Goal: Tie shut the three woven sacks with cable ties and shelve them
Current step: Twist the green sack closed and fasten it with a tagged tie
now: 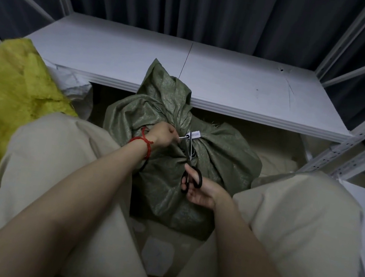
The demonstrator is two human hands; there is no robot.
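A person crouches facing a white metal shelf [241,88] that runs across the upper half of the frame, with a dark curtain [194,7] behind it. Their knees, in pale trousers [295,211], fill the lower left and lower right. Between the knees, at the centre of the frame, a green woven sack [216,156] sits on the floor, its gathered top leaning against the shelf's front edge. A white cable tie [183,136] with a small printed tag [195,134] cinches the sack's neck. The left hand [162,136], with a red cord bracelet [141,142] at the wrist, pinches the loose tail of the tie and pulls it out to the left. Just below centre, the right hand [202,193] grips black-handled scissors [192,178], whose blades point up at that tail. So this sack looks tied, and trimming the spare end appears to be the step in hand. At the left edge lies a yellow woven sack [8,96], and a white woven sack [79,88] peeks out behind it under the shelf. Whether either is tied cannot be told. The shelf board carries no sack, so all three seem yet to be shelved.
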